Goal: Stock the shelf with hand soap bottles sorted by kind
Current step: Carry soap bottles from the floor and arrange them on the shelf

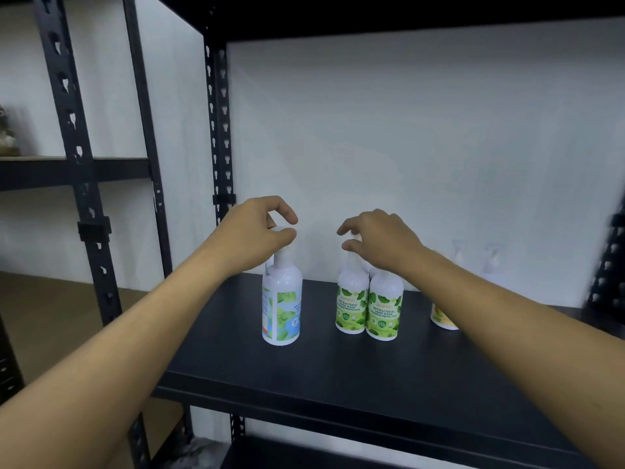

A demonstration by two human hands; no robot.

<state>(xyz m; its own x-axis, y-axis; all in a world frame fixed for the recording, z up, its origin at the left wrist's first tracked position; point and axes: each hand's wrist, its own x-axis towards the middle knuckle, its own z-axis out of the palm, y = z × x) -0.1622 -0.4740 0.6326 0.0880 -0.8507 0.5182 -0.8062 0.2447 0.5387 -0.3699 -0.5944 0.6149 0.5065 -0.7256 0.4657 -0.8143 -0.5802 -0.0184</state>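
A blue-labelled soap bottle [281,306] stands on the black shelf board [338,374], left of the middle. My left hand [257,231] pinches its white pump head from above. Two green-labelled bottles [351,308] [384,313] stand side by side to the right. My right hand [378,236] hovers over the pump of the left green one, fingers loosely curled, and whether it touches the pump I cannot tell. A yellow-labelled bottle [441,316] shows partly behind my right forearm, with blurred pump tops [492,253] beyond it.
Black slotted uprights [220,130] frame the shelf on the left, with another upright [608,265] at the right edge. A higher board [406,11] spans overhead and a lower board [304,451] lies beneath. A second rack [67,170] stands farther left.
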